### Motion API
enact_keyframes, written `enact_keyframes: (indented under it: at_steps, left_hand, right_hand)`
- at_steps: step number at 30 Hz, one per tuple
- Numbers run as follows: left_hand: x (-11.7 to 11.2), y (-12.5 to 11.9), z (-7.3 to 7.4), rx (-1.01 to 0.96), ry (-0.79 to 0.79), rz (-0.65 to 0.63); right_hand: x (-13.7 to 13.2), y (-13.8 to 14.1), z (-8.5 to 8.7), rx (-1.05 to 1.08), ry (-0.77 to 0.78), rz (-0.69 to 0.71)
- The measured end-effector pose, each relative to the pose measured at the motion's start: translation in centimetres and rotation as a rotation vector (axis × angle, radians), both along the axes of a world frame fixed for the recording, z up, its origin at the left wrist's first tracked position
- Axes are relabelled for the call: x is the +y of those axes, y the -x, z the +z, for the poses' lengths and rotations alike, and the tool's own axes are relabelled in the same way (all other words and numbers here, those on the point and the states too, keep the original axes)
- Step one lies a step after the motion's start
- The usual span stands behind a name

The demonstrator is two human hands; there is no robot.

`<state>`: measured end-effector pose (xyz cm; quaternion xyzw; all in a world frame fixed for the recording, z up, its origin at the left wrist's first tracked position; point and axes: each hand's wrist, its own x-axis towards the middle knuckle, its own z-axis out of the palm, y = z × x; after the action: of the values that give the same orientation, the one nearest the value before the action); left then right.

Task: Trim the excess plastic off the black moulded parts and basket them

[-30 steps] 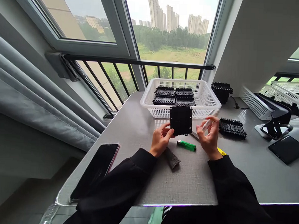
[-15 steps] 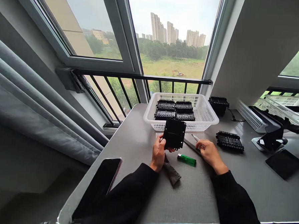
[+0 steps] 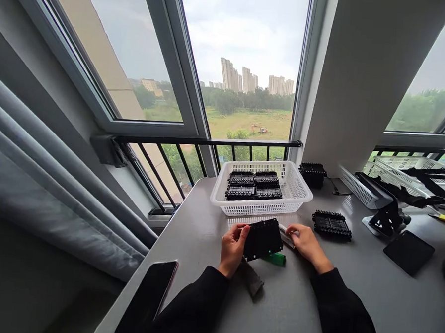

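My left hand (image 3: 233, 249) grips a flat black plastic part (image 3: 264, 238) by its left side, thumb on top. The part is tilted above the table and partly covers a green lighter (image 3: 277, 259). Just right of the part, my right hand (image 3: 307, 244) is closed on a slim whitish pen-like tool (image 3: 284, 230); its tip lies close to the part's right edge, and I cannot tell whether they touch. A thin flat strip (image 3: 288, 242) lies under that hand. Below my left hand rests a grey-brown piece of cloth (image 3: 252, 280).
Several black parts lie in a white basket (image 3: 261, 208) behind my hands. More black parts sit to the right: one flat (image 3: 332, 225), others stacked (image 3: 312, 174). A phone (image 3: 148, 297) lies at left; a black stand (image 3: 386, 215) and dark tablet-like panel (image 3: 409, 252) are at right.
The view has tipped upward. The black part has turned to a slant and now overlaps the lighter. The pen-like tool and the part have come closer together.
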<state>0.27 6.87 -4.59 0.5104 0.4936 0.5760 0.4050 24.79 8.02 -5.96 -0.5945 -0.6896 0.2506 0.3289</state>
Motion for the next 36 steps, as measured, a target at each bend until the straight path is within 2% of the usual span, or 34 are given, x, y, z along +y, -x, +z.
enact_keyframes:
  at_steps: [4,6,8,12,14,15,16,18,20,23,25,28,32,36]
  left_hand:
    - [0.3,0.3,1.8,-0.01,0.03,-0.042]
    - [1.1,0.4,3.4,-0.009,0.064,-0.088]
    - [2.5,0.6,5.6,0.032,0.085,-0.158]
    - [7.9,1.0,10.6,0.171,0.062,-0.331]
    - [11.2,1.1,12.3,0.228,0.075,-0.348]
    - [12.9,1.0,12.7,0.274,0.1,-0.359]
    - [14.4,0.8,12.8,0.323,0.128,-0.343]
    - [17.1,0.1,12.1,0.485,0.181,-0.239]
    - [19.0,-0.8,10.6,0.547,0.215,-0.2]
    - [20.6,-1.9,8.5,0.622,0.253,-0.195]
    - [21.2,-2.2,7.7,0.687,0.26,-0.196]
    - [22.0,-2.2,7.3,0.789,0.245,-0.203]
    - [23.1,-2.0,7.0,0.871,0.196,-0.247]
    - [23.5,-1.8,6.6,0.895,0.167,-0.282]
  right_hand:
    - [-0.5,0.6,1.9,0.249,0.069,0.074]
    - [-0.2,1.4,3.4,0.359,0.109,0.146]
    - [0.5,2.1,5.1,0.408,0.096,0.138]
    - [4.2,2.7,8.4,0.445,0.086,-0.054]
    - [6.9,2.6,9.5,0.443,0.101,-0.127]
    - [8.4,2.5,9.9,0.427,0.105,-0.148]
    - [10.0,2.4,10.1,0.398,0.111,-0.171]
    - [13.0,2.2,10.2,0.307,0.135,-0.221]
    - [15.6,2.2,9.9,0.192,0.172,-0.267]
    - [18.0,2.5,9.1,0.016,0.242,-0.315]
    - [18.8,3.0,8.5,-0.084,0.288,-0.333]
    - [19.4,3.7,7.4,-0.202,0.315,-0.352]
    - [20.0,4.1,6.0,-0.321,0.268,-0.358]
    - [20.5,4.0,5.3,-0.392,0.239,-0.339]
